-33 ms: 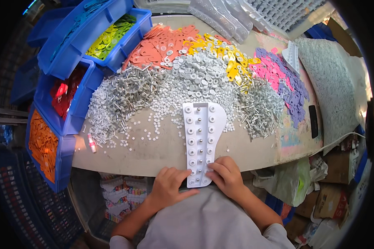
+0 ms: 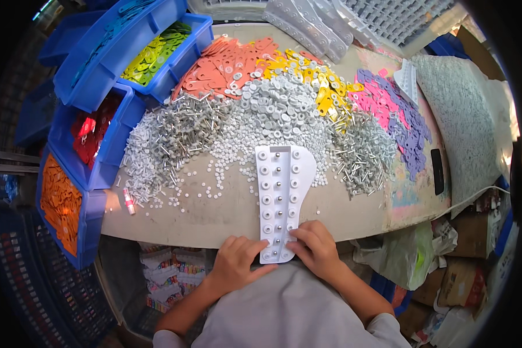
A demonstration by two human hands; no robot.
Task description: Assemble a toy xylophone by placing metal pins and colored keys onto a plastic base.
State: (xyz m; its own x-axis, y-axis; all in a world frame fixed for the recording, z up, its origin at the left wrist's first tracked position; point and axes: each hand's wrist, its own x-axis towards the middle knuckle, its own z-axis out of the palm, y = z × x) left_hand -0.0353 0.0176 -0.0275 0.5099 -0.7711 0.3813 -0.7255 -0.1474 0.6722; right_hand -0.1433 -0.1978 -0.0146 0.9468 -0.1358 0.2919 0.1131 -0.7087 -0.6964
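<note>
A long white plastic jig (image 2: 286, 203), wider at its far right end, stands upright in front of me, its near end over the table's edge against my shirt. White rings (image 2: 266, 199) line both its sides, and small metal pins (image 2: 279, 184) stand in its middle channel. My left hand (image 2: 236, 260) is curled at the jig's lower left edge, fingertips by a ring and thumb stretched below. On the opposite edge my right hand (image 2: 316, 248) holds it, with thumb and forefinger bent at a ring. Whether a small part is between these fingertips is hidden.
Beyond the jig lie heaps of white caps (image 2: 281, 104), metal pins (image 2: 200, 124), and coral tags (image 2: 229, 66), yellow tags (image 2: 325, 95) and purple tags (image 2: 412, 145). Blue bins (image 2: 93, 174) stand left. A black phone (image 2: 437, 171) lies right, beside a grey speckled sheet (image 2: 458, 110).
</note>
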